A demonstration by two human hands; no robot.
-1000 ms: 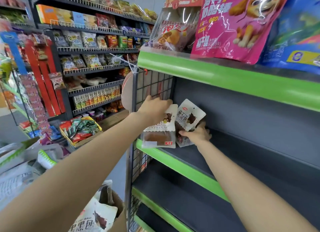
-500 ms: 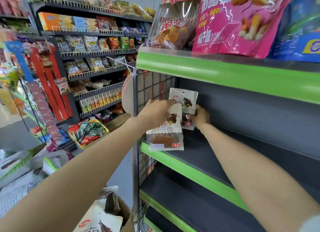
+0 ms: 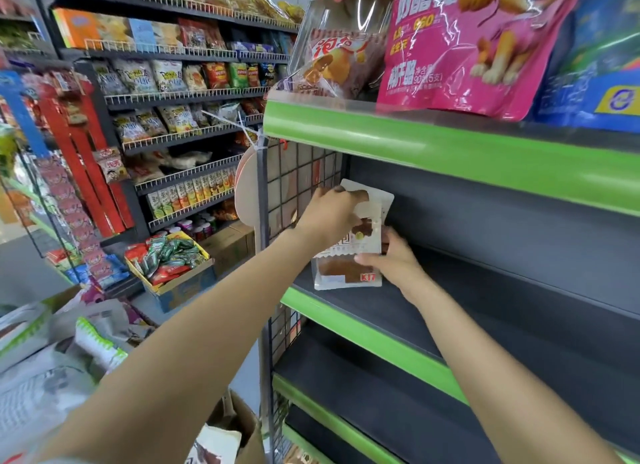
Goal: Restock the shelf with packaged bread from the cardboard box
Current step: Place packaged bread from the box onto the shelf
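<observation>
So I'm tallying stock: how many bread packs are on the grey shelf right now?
2. The front pack stands at the shelf's left end; the back pack stands behind it. Both hands cover parts, so more could be hidden.

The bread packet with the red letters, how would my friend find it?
Look at the dark shelf with the green front edge. At its left end, by the wire grid, both hands hold packets. It is the front packet, marked K17 in its lower corner.

Shop aisle under even light.
Dark wire racks (image 3: 180,96) of snack bags fill the upper left; a grey floor (image 3: 31,276) lies at left below them.
</observation>
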